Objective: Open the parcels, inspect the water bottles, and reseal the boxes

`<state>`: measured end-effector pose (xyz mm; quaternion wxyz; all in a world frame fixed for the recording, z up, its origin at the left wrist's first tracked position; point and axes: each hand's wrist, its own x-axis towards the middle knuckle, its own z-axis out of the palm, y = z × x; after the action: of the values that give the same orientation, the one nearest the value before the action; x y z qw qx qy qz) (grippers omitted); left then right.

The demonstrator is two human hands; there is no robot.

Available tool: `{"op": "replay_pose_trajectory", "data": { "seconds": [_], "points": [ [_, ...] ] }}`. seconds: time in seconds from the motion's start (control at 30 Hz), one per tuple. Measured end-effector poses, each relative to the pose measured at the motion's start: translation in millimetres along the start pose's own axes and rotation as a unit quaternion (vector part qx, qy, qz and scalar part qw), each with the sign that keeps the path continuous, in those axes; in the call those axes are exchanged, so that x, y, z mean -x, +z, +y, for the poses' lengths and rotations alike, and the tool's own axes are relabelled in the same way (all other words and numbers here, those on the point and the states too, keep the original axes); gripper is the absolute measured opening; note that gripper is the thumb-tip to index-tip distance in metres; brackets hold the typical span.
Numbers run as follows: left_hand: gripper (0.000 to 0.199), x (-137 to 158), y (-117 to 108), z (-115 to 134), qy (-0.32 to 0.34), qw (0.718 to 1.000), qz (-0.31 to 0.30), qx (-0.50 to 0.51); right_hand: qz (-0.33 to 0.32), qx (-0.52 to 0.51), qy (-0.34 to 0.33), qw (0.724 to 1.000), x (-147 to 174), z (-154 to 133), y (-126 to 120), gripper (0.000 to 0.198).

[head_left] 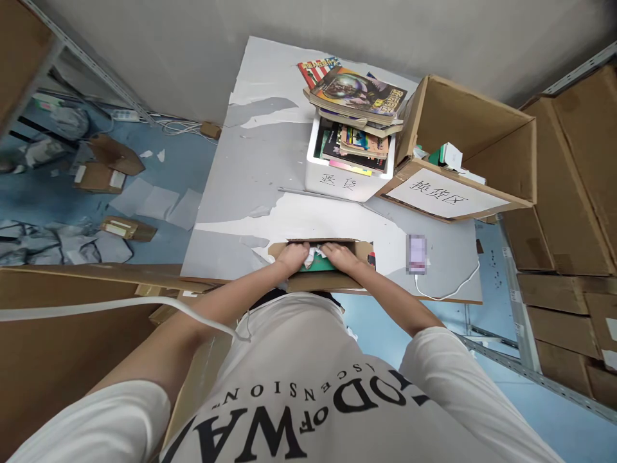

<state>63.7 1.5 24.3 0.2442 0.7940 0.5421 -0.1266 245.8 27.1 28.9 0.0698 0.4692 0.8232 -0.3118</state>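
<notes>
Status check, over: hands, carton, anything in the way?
Left hand and right hand at crumpled white paper in open carton. Green item inside. Phone off right, not blocking.

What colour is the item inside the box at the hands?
The item is green where visible; best in the head view.

Walls of the box (322,281) stand before and behind our left hand (293,258) and right hand (340,256); upward we could lift out. Leftward, the table (260,154) leaves us a wide passage. Beyond the right hand, the bin (337,189) with its heaped books (359,96) blocks us, and the carton (477,119) beside it. Rightward lie the phone (416,254) and its cable (442,299); a cord (144,301) crosses our left forearm (241,290).
</notes>
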Motion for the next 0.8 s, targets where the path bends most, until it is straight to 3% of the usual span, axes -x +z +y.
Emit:
{"op": "replay_pose_trajectory", "data": {
  "seconds": [0.1, 0.2, 0.3, 0.4, 0.5, 0.63, 0.73, 0.8],
  "points": [
    [0.036, -5.9, -10.9, -11.8, -0.006, 0.999, 0.019, 0.046, 0.052, -0.066, -0.026, 0.996, 8.8, 19.0, -11.9, 0.028],
    [0.044, -9.5, -18.8, -16.6, 0.036, 0.972, 0.06, 0.224, 0.126, -0.213, 0.013, 0.969, 17.6, 31.0, -20.9, 0.032],
    [0.055, -6.7, -28.1, -12.7, 0.096, 0.882, 0.062, 0.457, 0.157, -0.344, 0.041, 0.925, 23.2, 28.2, -29.8, 0.039],
    [0.067, 5.4, -48.6, -10.0, 0.084, 0.767, 0.083, 0.63, 0.194, -0.406, 0.015, 0.893, 16.1, 7.1, -49.5, 0.043],
    [0.072, 23.0, -79.1, -25.6, 0.053, 0.683, 0.14, 0.715, 0.221, -0.42, -0.044, 0.879, -18.4, -32.0, -78.3, 0.043],
    [0.064, 46.6, -100.2, -84.4, -0.004, 0.612, 0.261, 0.747, 0.207, -0.425, -0.102, 0.875, -103.2, -102.1, -91.4, 0.036],
    [0.061, 63.9, -78.5, -137.9, -0.074, 0.565, 0.315, 0.759, 0.144, -0.415, -0.083, 0.894, -161.5, -149.9, -62.6, 0.028],
    [0.057, 74.1, -49.6, -165.6, -0.149, 0.563, 0.296, 0.758, 0.086, -0.377, -0.026, 0.922, -183.6, -171.3, -32.9, 0.026]
  ]
}}
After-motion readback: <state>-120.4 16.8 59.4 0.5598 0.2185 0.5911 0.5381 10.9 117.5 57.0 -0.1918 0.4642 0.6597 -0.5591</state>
